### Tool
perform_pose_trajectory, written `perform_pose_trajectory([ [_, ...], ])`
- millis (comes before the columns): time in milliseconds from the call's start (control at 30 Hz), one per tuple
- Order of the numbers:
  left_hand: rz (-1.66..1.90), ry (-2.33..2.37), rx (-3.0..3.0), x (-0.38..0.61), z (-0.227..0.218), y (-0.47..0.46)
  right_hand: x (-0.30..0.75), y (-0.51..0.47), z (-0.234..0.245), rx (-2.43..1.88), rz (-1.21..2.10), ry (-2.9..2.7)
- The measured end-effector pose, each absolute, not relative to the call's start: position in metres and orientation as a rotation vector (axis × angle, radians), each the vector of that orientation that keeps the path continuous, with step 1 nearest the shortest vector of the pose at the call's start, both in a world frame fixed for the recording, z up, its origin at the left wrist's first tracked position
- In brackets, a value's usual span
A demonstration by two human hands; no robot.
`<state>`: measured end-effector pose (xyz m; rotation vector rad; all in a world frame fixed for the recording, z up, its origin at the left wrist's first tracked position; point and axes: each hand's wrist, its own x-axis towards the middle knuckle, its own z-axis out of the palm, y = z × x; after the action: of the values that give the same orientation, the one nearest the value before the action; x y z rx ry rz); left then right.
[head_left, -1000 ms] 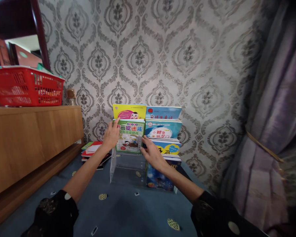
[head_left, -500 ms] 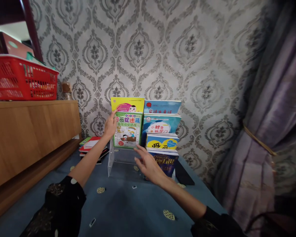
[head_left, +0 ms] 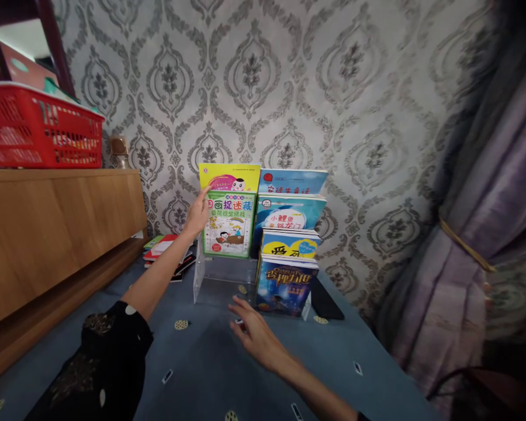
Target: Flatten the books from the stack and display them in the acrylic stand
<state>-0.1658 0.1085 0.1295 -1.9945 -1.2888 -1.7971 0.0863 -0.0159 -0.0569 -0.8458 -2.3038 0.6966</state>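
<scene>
My left hand (head_left: 197, 216) is at the left edge of a green children's book (head_left: 228, 225), its fingers closed on that edge. The green book stands upright in a clear acrylic stand (head_left: 199, 275), in front of a taller yellow book (head_left: 228, 172). My right hand (head_left: 256, 333) hovers low in front of the stand, fingers apart, holding nothing. In the stand's right column, a light blue book (head_left: 293, 181), a teal book (head_left: 291, 211), yellow-and-blue books (head_left: 284, 242) and dark blue books (head_left: 284, 286) rise in tiers.
Several books lie piled (head_left: 164, 248) behind my left forearm. A flat black object (head_left: 326, 298) lies right of the stand. A wooden cabinet (head_left: 70, 216) with a red basket (head_left: 44, 126) stands at left. A purple curtain (head_left: 456, 280) hangs at right, and patterned wallpaper covers the wall behind.
My right hand has moved down and away from the green book's lower edge, uncovering the dark blue books. My left hand stays at the green book's left edge. The view has shifted slightly.
</scene>
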Motion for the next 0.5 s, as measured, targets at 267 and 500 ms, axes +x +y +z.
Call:
perform_pose_trajectory([
  [267,-1.689,-1.206,-1.977,-0.165,0.127,0.092,0.085,-0.033,-0.079,-0.92,0.855,-2.295],
  [500,-1.666,-1.142,-1.991,-0.163,0.126,0.085,0.081,-0.045,-0.078,-0.985,0.934,-2.325],
])
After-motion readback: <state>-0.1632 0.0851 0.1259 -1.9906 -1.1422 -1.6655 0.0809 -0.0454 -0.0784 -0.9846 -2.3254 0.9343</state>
